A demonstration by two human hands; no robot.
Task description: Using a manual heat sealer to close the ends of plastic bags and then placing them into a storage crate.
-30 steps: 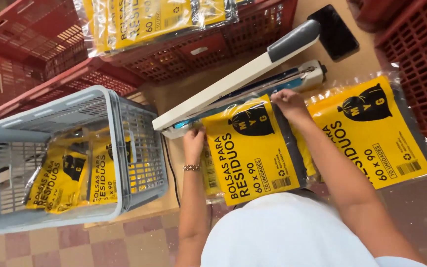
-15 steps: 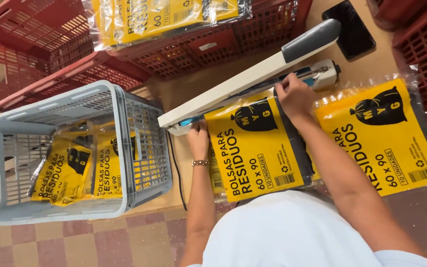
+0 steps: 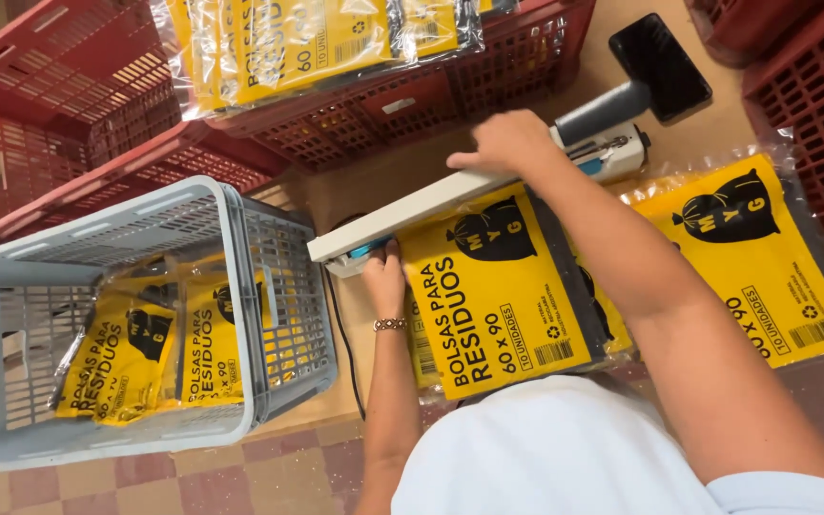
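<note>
Under the sealer arm (image 3: 431, 205), yellow packet (image 3: 493, 291) just beside left hand (image 3: 385, 277); right hand (image 3: 507, 143) pressed flat on arm.

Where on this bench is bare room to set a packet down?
Bare tan bench top between the red crate, grey basket and sealer arm. Crowded: yellow packets under the right hand and beside the left hand.

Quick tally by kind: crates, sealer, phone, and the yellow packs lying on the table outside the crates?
Red crates: at least 4, some cut off by the frame
Grey crate: 1
Sealer: 1, right hand pressing its arm
Phone: 1
Yellow packs on the table: at least 2; left hand touching one
Total: at least 9
</note>
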